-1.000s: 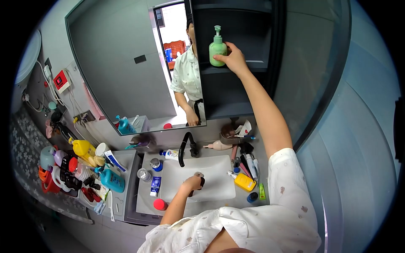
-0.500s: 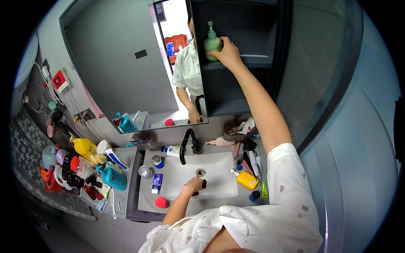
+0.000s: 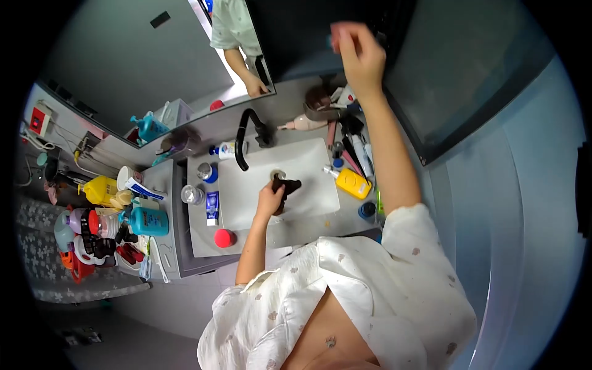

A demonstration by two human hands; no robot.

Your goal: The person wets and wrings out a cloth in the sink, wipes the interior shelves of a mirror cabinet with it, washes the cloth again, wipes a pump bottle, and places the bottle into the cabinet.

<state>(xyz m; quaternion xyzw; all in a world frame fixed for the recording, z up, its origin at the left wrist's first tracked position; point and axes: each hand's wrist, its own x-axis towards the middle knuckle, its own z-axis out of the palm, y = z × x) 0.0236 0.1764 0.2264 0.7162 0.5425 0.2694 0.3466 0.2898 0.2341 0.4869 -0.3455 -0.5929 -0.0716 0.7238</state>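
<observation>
My left hand [image 3: 269, 200] is closed around a crumpled dark brown cloth-like item [image 3: 288, 185] over the white sink basin [image 3: 311, 163], just below the drain. My right hand [image 3: 364, 58] is raised at the top, in front of the dark cabinet [image 3: 296, 37]. Its fingers are pinched around a small, blurred, reddish thing [image 3: 337, 37] that I cannot make out. A black faucet [image 3: 245, 139] curves over the basin. Right of the basin lies a yellow pump bottle [image 3: 353, 184].
A red round lid [image 3: 224, 238], a blue-and-white tube [image 3: 212, 208] and small jars stand left of the basin. Brushes and tubes lie on the right. Several bottles, including a teal one [image 3: 150, 221], crowd the left counter. A mirror [image 3: 142, 61] hangs above.
The view has tipped downward. My right hand has left the green pump bottle, which is out of view, and now pinches something small and reddish. More of the brown item shows in my left hand.
</observation>
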